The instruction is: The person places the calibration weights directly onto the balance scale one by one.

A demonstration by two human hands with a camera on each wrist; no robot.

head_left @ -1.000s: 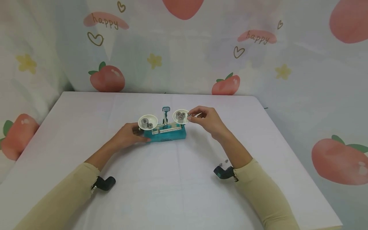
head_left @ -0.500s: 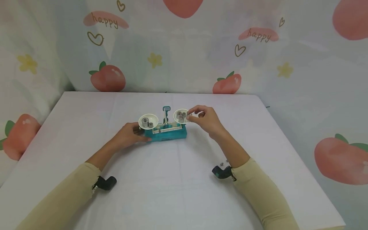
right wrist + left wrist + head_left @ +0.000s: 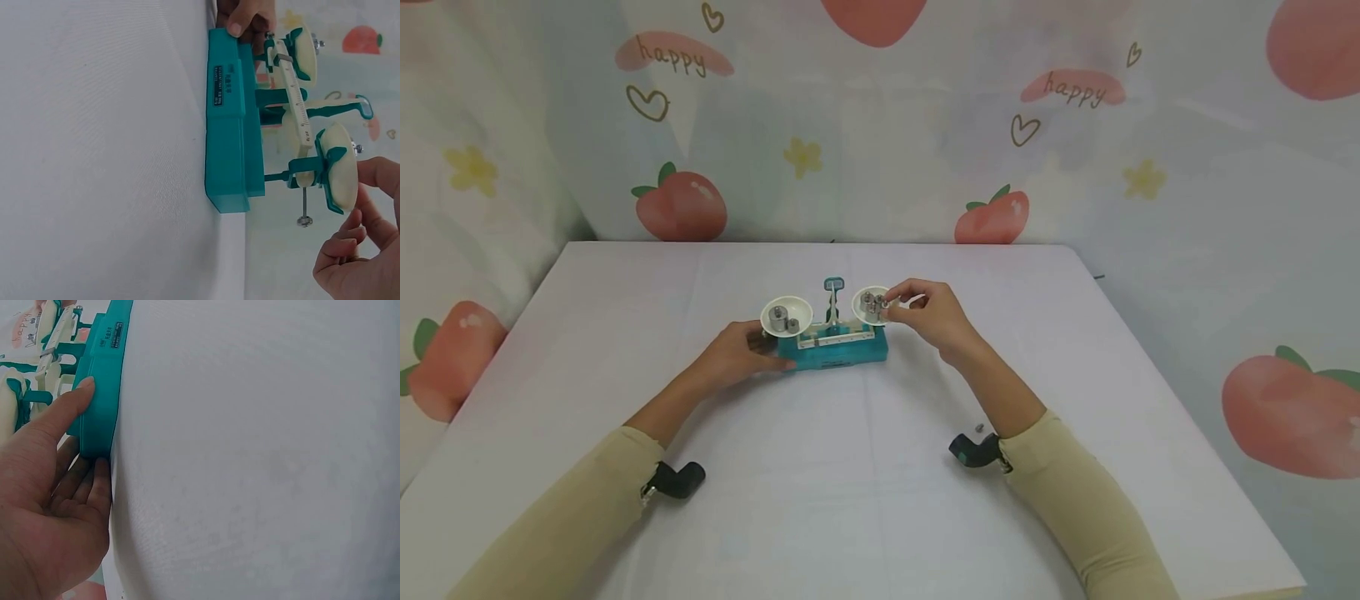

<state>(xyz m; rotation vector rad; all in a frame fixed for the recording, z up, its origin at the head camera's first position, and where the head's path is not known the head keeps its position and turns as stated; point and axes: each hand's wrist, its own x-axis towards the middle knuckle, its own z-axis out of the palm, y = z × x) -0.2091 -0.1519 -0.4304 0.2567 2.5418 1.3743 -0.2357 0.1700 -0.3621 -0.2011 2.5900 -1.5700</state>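
A teal balance scale [image 3: 832, 354] with two white pans stands on the table. My left hand [image 3: 730, 357] grips the left end of its base, the thumb [image 3: 84, 394] on the front face and the other fingers behind the end. In the left pan [image 3: 807, 310] sit a large metal weight [image 3: 778, 317] and a smaller one [image 3: 793, 326]. Several small metal weights [image 3: 868, 302] stand in the right pan [image 3: 857, 314]. My right hand [image 3: 938, 318] pinches a small metal weight [image 3: 885, 305] at that pan's right edge; in the right wrist view the pan hides this weight.
One small metal weight [image 3: 979, 427] lies on the white table [image 3: 820, 500] beside the right wrist camera [image 3: 973, 451]. Behind the table hangs a cloth [image 3: 895, 150] printed with peaches. The left wrist camera [image 3: 679, 480] sits low over the table.
My right hand has moved slightly left, bringing the pinched weight further over the right pan. My right forearm has shifted left too and now hides one loose weight. The left hand keeps its grip.
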